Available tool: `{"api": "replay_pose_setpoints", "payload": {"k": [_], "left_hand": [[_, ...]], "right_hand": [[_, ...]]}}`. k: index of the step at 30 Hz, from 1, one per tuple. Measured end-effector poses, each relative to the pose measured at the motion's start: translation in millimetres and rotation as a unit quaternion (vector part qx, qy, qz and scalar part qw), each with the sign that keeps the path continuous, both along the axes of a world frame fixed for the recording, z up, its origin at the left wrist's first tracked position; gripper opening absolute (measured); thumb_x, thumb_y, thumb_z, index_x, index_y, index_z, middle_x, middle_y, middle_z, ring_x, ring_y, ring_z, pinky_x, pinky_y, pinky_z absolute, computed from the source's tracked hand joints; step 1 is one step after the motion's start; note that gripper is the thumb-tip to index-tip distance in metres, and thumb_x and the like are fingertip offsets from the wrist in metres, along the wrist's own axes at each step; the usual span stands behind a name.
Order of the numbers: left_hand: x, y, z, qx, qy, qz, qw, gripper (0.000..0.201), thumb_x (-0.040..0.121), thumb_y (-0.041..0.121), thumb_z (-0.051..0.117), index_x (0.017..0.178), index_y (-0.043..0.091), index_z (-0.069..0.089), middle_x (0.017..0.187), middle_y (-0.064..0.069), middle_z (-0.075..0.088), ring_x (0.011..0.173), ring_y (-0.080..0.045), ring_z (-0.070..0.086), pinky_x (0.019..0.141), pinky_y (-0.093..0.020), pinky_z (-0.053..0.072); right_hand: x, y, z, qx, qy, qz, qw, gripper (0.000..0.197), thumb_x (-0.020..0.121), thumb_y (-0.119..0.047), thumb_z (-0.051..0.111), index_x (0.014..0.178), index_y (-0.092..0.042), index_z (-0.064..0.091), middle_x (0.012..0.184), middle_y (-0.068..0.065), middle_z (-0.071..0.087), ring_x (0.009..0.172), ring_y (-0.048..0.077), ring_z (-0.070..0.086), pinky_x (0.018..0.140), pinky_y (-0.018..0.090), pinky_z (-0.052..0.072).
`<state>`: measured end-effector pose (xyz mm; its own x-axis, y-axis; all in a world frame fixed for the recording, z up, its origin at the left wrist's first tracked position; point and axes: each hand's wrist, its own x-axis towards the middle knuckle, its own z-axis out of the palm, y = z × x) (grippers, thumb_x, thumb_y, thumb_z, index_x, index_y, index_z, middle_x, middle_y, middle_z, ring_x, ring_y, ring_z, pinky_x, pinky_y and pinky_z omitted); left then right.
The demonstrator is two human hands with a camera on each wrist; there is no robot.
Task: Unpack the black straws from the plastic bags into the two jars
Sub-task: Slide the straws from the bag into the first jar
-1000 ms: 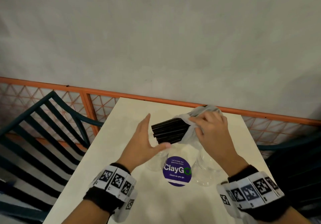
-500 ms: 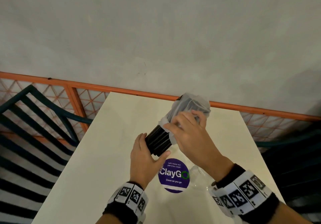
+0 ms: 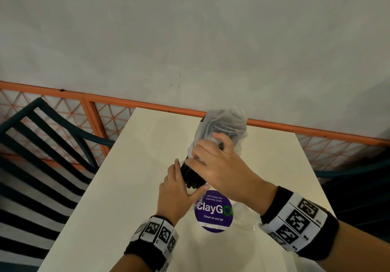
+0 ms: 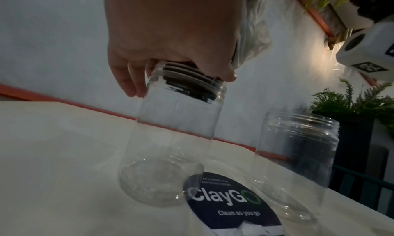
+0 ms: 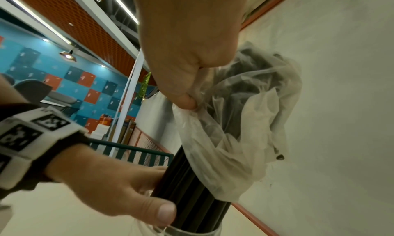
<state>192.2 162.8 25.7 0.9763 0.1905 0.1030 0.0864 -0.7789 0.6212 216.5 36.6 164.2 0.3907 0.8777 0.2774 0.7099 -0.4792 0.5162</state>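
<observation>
My right hand [image 3: 219,166] had its fingers [image 5: 185,99] pinched on the plastic bag [image 5: 245,121], holding the bundle of black straws [image 5: 192,197] tilted, bare lower ends down. My left hand [image 3: 177,189] cupped those ends at the mouth of the near jar [image 4: 170,138], fingers mostly straight and thumb against the bundle. I judged the first transfer only begun: the straw tips sat just inside the jar's threaded neck, the body below them clear, and the bag covered the upper part of the bundle. The second jar [image 4: 296,163] stood empty just beside it on the counter [image 3: 130,187]. Seating the straws, stripping the bag and filling that other jar remained; I saw no further bags.
</observation>
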Motion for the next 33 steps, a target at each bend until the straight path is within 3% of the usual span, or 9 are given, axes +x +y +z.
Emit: {"api": "replay_pose_setpoints", "payload": {"k": [7,12,16,22,23,25,27,31,33], "left_hand": [[3,7,-5,-0.049,0.030,-0.032,0.998,0.096,0.067,0.054,0.052,0.141,0.005,0.018,0.135,-0.009,0.036,0.105,-0.024,0.053,0.084,-0.042,0.052],[-3,6,-1,-0.097,-0.021,-0.019,0.995,0.098,0.057,0.069,0.046,0.134,0.010,0.032,0.125,-0.005,0.044,0.098,-0.022,0.058,0.079,-0.041,0.054],[-4,7,0,-0.087,-0.015,-0.017,0.996,0.107,0.055,0.079,0.050,0.136,0.011,0.029,0.127,-0.006,0.043,0.103,-0.024,0.057,0.080,-0.042,0.054],[-10,5,11,-0.092,0.028,-0.008,0.995,0.105,0.067,0.061,0.063,0.143,0.012,0.011,0.144,-0.008,0.030,0.124,-0.027,0.046,0.097,-0.042,0.046],[-13,6,14,-0.088,0.032,-0.007,0.996,0.106,0.067,0.061,0.063,0.144,0.012,0.009,0.146,-0.009,0.028,0.126,-0.027,0.044,0.098,-0.042,0.044],[-20,7,21,-0.085,0.028,0.004,0.996,0.108,0.065,0.061,0.064,0.144,0.012,0.009,0.147,-0.011,0.025,0.129,-0.027,0.039,0.100,-0.040,0.042],[-31,6,34,-0.128,0.009,0.031,0.991,0.096,0.069,0.054,0.066,0.141,0.012,0.019,0.140,-0.010,0.030,0.124,-0.026,0.042,0.098,-0.036,0.045],[-70,-11,78,-0.289,-0.012,0.020,0.957,0.040,0.084,0.043,0.053,0.113,0.015,0.054,0.091,0.004,0.055,0.074,-0.011,0.058,0.061,-0.015,0.045],[-92,-24,98,-0.429,0.031,-0.039,0.902,0.041,0.082,0.048,0.044,0.096,0.014,0.062,0.073,0.002,0.060,0.058,-0.011,0.055,0.054,-0.018,0.045]], "right_hand": [[-13,16,-9,-0.203,0.031,-0.036,0.978,0.031,0.056,-0.049,0.077,0.080,-0.031,0.070,0.086,-0.011,0.072,0.088,0.007,0.064,0.097,0.035,0.045],[-9,16,2,-0.202,0.037,-0.022,0.979,0.023,0.062,-0.048,0.073,0.080,-0.033,0.068,0.082,-0.012,0.069,0.081,0.007,0.063,0.092,0.033,0.047],[-3,8,22,-0.130,-0.013,-0.011,0.991,0.009,0.076,-0.026,0.056,0.079,-0.027,0.065,0.079,-0.008,0.065,0.079,0.013,0.061,0.092,0.040,0.029],[-9,-12,57,-0.009,-0.057,-0.121,0.991,0.064,0.083,-0.001,0.000,0.085,-0.017,0.062,0.078,0.000,0.062,0.074,0.019,0.058,0.088,0.040,0.031],[-12,-16,62,0.024,-0.063,-0.143,0.987,0.059,0.083,0.000,0.004,0.089,-0.015,0.061,0.079,0.001,0.060,0.074,0.021,0.058,0.087,0.040,0.028],[-17,-27,70,0.087,-0.057,-0.197,0.975,0.033,0.077,-0.004,0.038,0.101,-0.012,0.059,0.084,0.005,0.059,0.077,0.024,0.057,0.085,0.040,0.024],[-23,-45,72,0.173,0.005,-0.245,0.954,0.053,0.060,-0.011,0.070,0.112,-0.010,0.057,0.090,0.010,0.058,0.085,0.030,0.057,0.085,0.040,0.020],[-57,-80,68,0.365,0.193,-0.291,0.863,0.065,0.063,-0.019,0.077,0.122,-0.017,0.052,0.104,0.007,0.054,0.101,0.028,0.048,0.087,0.035,0.020],[-81,-92,54,0.415,0.291,-0.272,0.818,0.065,0.062,-0.023,0.080,0.121,-0.025,0.053,0.099,-0.001,0.051,0.097,0.020,0.047,0.087,0.033,0.030]]}}
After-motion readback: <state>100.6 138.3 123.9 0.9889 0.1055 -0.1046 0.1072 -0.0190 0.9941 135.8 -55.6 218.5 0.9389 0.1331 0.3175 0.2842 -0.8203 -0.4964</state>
